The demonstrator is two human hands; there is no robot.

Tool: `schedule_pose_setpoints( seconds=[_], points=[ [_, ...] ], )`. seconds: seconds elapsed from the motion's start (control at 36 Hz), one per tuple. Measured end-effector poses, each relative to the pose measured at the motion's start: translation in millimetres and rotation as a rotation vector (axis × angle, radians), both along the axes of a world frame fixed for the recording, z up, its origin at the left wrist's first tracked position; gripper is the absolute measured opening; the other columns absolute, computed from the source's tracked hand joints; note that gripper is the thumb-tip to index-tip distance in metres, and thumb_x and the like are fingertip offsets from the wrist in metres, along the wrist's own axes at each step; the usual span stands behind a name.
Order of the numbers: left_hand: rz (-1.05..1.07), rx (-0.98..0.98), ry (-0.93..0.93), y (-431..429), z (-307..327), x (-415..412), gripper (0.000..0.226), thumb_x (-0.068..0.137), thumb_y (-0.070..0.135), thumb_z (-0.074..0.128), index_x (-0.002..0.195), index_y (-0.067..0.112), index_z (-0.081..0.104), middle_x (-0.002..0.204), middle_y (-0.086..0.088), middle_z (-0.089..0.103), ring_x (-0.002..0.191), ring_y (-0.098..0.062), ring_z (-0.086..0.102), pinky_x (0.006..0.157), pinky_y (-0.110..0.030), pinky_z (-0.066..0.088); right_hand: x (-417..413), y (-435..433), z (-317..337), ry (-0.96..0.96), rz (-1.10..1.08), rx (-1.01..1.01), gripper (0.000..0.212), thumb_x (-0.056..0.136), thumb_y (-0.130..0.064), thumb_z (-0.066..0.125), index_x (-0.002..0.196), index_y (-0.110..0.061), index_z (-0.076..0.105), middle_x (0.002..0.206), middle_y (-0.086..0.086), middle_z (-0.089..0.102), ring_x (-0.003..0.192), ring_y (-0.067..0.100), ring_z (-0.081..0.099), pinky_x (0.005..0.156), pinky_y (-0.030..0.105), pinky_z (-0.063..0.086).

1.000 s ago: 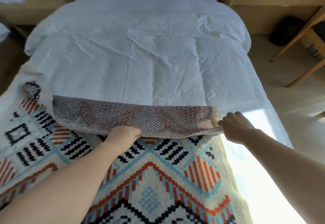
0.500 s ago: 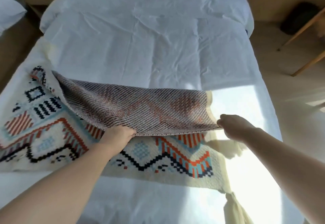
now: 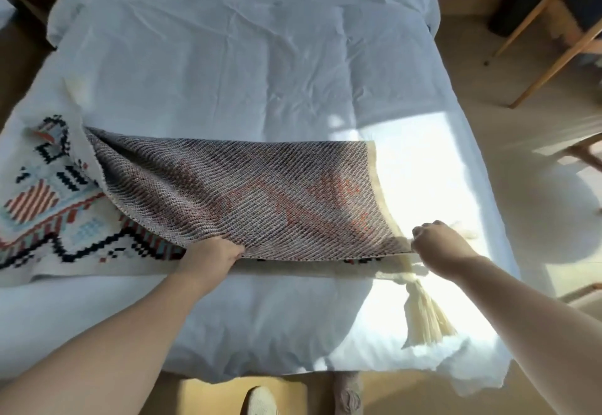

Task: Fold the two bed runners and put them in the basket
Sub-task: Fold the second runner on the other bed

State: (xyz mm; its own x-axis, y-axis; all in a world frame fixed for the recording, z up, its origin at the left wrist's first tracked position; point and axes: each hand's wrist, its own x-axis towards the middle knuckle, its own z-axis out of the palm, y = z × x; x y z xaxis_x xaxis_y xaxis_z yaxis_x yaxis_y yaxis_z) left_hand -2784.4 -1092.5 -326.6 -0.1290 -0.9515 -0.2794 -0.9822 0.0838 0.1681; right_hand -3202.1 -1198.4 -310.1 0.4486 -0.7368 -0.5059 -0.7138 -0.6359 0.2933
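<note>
A woven bed runner [image 3: 260,196] with a geometric pattern in black, red and pale blue lies across the foot of the white bed [image 3: 247,62]. Its far long edge is folded towards me, so the dull grey-brown underside faces up over the right half. My left hand [image 3: 211,256] grips the folded edge near the middle. My right hand [image 3: 439,242] grips the same edge at the right corner. A cream tassel [image 3: 423,313] hangs below that corner. The patterned face [image 3: 42,206] shows at the left. No second runner or basket is in view.
A wooden chair frame [image 3: 547,33] stands on the floor to the right of the bed, with a dark object [image 3: 514,4] behind it. Bright sunlight falls on the bed's right side. My shoe [image 3: 260,401] shows below the bed's foot edge.
Both hands have pulled the far edge of the runner towards me, almost onto the near edge. The view has tilted down, so the bed's foot and the floor now show.
</note>
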Motion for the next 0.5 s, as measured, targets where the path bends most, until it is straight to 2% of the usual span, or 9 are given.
schedule_pose_setpoints(
  seconds=[0.08,0.14,0.25,0.33,0.36,0.42,0.5],
  points=[
    [0.017,-0.086,-0.004,12.2,-11.1,-6.7,0.025,0.075,0.022,0.050,0.080,0.019,0.074,0.077,-0.002,0.072,0.074,-0.028,0.066,0.057,-0.039,0.054,0.7,6.5,-6.3,0.009,0.004,-0.013,0.029,0.087,-0.006,0.048,0.101,-0.016,0.071,0.103,-0.001,0.066,0.097,0.021,0.060,0.084,0.028,0.040],
    [0.032,-0.072,-0.025,19.4,-20.9,-13.2,0.020,0.079,0.018,0.052,0.081,0.018,0.072,0.079,-0.002,0.071,0.076,-0.029,0.064,0.057,-0.038,0.053,-1.3,13.0,-15.7,0.001,0.005,-0.006,0.028,0.091,-0.010,0.046,0.103,-0.015,0.071,0.104,0.000,0.065,0.097,0.020,0.059,0.083,0.027,0.040],
    [0.049,-0.053,-0.092,26.5,-37.4,-21.8,0.009,0.082,0.010,0.062,0.080,0.015,0.070,0.083,0.000,0.068,0.080,-0.029,0.061,0.058,-0.036,0.049,-2.4,29.2,-34.7,-0.053,-0.041,0.062,0.032,0.103,-0.019,0.033,0.125,-0.014,0.056,0.113,0.005,0.061,0.103,0.024,0.056,0.085,0.032,0.038],
    [0.043,-0.024,-0.080,30.2,-49.9,-26.5,0.008,0.079,0.009,0.068,0.073,0.012,0.067,0.080,-0.002,0.065,0.074,-0.031,0.059,0.055,-0.039,0.052,-5.9,36.0,-49.5,-0.088,-0.046,0.090,0.035,0.100,-0.024,0.038,0.133,-0.015,0.047,0.116,0.005,0.058,0.105,0.024,0.054,0.088,0.033,0.040],
    [0.054,-0.012,-0.062,30.9,-51.3,-29.1,0.006,0.082,0.011,0.066,0.077,0.011,0.069,0.086,-0.003,0.066,0.079,-0.031,0.060,0.059,-0.041,0.053,-6.5,36.9,-52.4,-0.103,-0.057,0.086,0.037,0.098,-0.030,0.040,0.132,-0.016,0.049,0.115,0.004,0.057,0.105,0.023,0.054,0.089,0.033,0.041],
    [0.092,0.009,-0.035,31.4,-49.4,-37.8,0.016,0.090,0.017,0.057,0.096,0.011,0.071,0.107,-0.003,0.065,0.098,-0.030,0.057,0.076,-0.042,0.052,-6.4,36.3,-55.3,-0.158,-0.072,0.061,0.043,0.096,-0.042,0.043,0.130,-0.017,0.050,0.115,0.004,0.058,0.105,0.023,0.054,0.090,0.033,0.042],
    [0.128,-0.010,-0.009,28.6,-48.5,-47.8,0.030,0.096,0.026,0.049,0.120,0.016,0.063,0.131,0.001,0.056,0.118,-0.024,0.049,0.096,-0.038,0.042,-0.2,33.9,-53.0,-0.236,-0.062,0.028,0.058,0.089,-0.051,0.046,0.134,-0.015,0.051,0.119,0.007,0.059,0.107,0.026,0.054,0.092,0.034,0.041]
  ],
)
